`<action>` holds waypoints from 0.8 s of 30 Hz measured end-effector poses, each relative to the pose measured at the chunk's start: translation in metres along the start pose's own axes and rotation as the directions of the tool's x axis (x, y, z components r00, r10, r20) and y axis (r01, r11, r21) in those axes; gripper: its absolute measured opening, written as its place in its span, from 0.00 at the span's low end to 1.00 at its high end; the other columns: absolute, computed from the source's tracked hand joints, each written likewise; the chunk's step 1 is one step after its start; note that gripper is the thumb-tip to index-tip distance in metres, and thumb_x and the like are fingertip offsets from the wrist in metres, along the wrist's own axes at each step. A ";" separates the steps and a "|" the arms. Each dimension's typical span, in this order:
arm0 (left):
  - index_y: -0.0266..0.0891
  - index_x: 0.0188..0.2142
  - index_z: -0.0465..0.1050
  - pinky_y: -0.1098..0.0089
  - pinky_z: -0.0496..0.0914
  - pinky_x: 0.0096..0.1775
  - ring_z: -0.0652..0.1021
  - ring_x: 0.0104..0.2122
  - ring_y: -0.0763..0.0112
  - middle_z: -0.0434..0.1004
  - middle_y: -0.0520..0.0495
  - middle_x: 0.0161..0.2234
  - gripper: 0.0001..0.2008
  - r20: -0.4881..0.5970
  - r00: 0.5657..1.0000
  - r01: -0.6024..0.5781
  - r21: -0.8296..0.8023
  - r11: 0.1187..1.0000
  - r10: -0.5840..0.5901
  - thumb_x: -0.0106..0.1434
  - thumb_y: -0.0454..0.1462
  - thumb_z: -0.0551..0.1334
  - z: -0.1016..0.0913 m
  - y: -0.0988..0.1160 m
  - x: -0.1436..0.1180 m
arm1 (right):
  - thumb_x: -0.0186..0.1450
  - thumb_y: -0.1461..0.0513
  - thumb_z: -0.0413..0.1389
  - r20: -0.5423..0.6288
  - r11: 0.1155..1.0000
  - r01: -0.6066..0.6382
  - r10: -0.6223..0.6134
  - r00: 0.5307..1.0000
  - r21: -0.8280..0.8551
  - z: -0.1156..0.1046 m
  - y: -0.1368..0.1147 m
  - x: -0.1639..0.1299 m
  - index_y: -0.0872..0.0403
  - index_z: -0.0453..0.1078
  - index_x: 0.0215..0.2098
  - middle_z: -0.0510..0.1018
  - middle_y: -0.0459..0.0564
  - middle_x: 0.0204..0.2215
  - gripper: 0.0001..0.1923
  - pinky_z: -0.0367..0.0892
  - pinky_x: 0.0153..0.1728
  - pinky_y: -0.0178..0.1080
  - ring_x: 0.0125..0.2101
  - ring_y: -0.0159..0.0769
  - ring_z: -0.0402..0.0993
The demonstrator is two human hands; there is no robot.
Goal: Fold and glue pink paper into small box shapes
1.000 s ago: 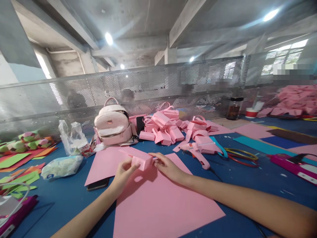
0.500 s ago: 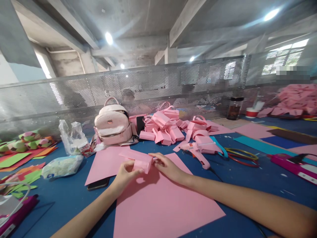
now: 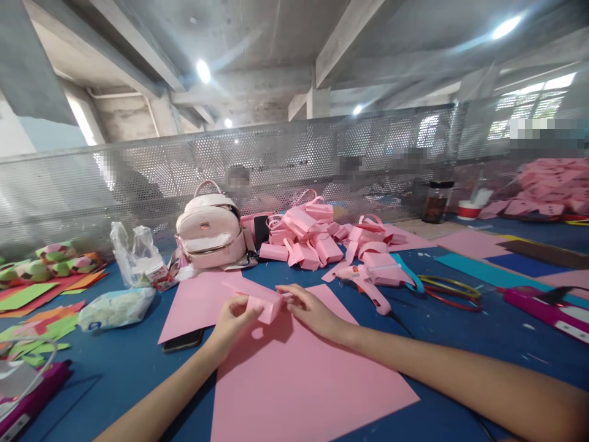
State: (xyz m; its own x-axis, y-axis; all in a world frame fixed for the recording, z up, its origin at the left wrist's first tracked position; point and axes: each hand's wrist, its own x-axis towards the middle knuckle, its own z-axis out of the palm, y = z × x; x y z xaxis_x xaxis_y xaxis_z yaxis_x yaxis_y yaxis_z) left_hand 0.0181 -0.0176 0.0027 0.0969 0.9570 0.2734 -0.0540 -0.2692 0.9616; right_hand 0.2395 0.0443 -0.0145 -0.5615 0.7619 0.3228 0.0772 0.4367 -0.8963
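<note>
At the far left edge lies a magenta tool with a grey loop of cord, and behind it green and orange paper scraps spread over the blue table. Next come a white packet and a crumpled clear bag. A dark phone rests just under the edge of a pink sheet, and a pale pink backpack stands behind that.

The left hand pinches the near end of a folded pink box, thumb on its front and fingers underneath. The box is held just above a large pink sheet in front of the person. The right hand meets the box's other end with its fingertips closed on it, though the exact contact is hard to make out.

Behind the hands sits a pile of finished pink boxes with handles. To the right lie a pink glue gun, coloured hoops, flat coloured sheets and a second magenta tool. A dark jar and another pink pile stand by the mesh fence.
</note>
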 end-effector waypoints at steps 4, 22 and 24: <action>0.35 0.28 0.82 0.71 0.70 0.38 0.78 0.32 0.66 0.82 0.45 0.29 0.14 -0.005 1.000 0.019 -0.004 1.000 -0.019 0.57 0.45 0.73 0.001 0.001 -0.002 | 0.67 0.51 0.56 -0.009 1.000 -0.008 0.008 1.000 0.006 0.000 0.002 0.000 0.51 0.67 0.60 0.71 0.58 0.54 0.26 0.67 0.54 0.49 0.50 0.46 0.72; 0.38 0.42 0.83 0.63 0.73 0.46 0.80 0.42 0.57 0.84 0.43 0.41 0.17 0.061 0.998 0.036 -0.086 0.996 -0.031 0.52 0.40 0.76 0.005 0.008 -0.001 | 0.67 0.45 0.57 -0.002 0.996 -0.045 0.045 0.999 0.077 0.001 0.003 0.000 0.50 0.62 0.63 0.74 0.57 0.55 0.31 0.67 0.55 0.50 0.54 0.48 0.72; 0.39 0.45 0.82 0.61 0.72 0.49 0.79 0.45 0.56 0.83 0.43 0.44 0.20 0.059 0.998 0.027 -0.090 0.996 -0.022 0.53 0.41 0.76 0.004 0.008 -0.002 | 0.67 0.45 0.57 -0.004 0.996 -0.049 0.049 0.999 0.072 0.001 0.004 0.000 0.51 0.62 0.63 0.74 0.58 0.55 0.31 0.66 0.55 0.50 0.54 0.48 0.71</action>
State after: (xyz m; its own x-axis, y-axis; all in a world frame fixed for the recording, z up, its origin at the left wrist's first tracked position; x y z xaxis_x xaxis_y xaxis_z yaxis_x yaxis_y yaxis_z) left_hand 0.0219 -0.0216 0.0097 0.1564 0.9547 0.2533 -0.1407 -0.2323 0.9624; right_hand 0.2387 0.0457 -0.0179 -0.5533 0.7846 0.2796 0.0450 0.3633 -0.9306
